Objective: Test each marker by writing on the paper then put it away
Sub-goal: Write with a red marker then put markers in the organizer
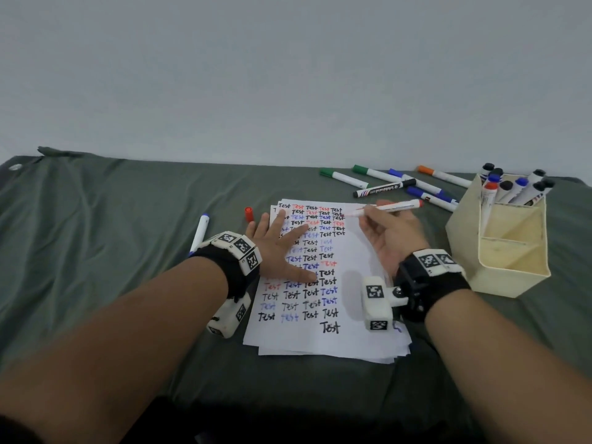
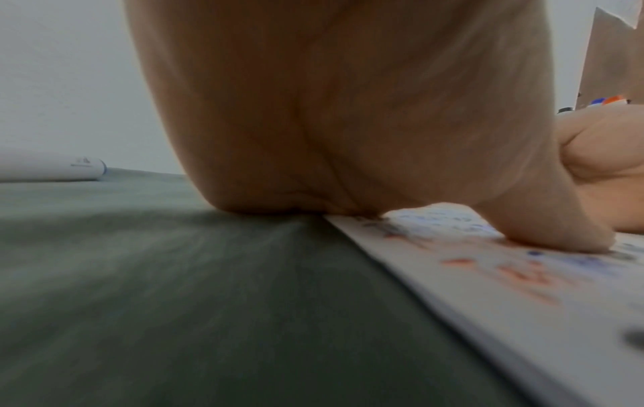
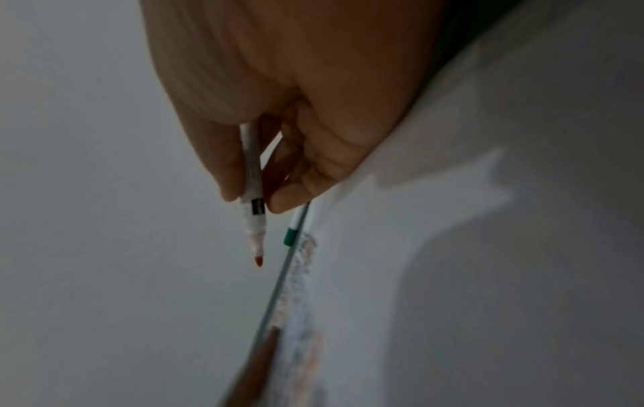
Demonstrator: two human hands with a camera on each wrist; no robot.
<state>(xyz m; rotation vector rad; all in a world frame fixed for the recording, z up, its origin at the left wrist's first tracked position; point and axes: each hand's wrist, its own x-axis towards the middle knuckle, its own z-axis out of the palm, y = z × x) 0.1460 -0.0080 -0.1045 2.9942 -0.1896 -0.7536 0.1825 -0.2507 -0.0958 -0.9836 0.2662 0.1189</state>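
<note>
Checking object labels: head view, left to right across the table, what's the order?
Blue-capped marker → red cap → left hand → paper → right hand holding red marker → cream holder.

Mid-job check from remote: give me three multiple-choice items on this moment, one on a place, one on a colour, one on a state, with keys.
1. Where does the loose red cap lie?
A. On the green cloth beside the sheet's top left corner
B. Inside the cream plastic holder
C. On the marker

2. What colour is the tip of the white-barrelled marker in the right hand?
A. Green
B. Red
C. Black

3. What is the left hand doing?
A. Gripping a cap
B. Pressing flat on the white paper stack
C. Hanging off the table

Key: 1 A, the cap stands on cloth left of the paper; 2 B, the right wrist view shows a red nib; 3 B, fingers spread on the sheet.
</note>
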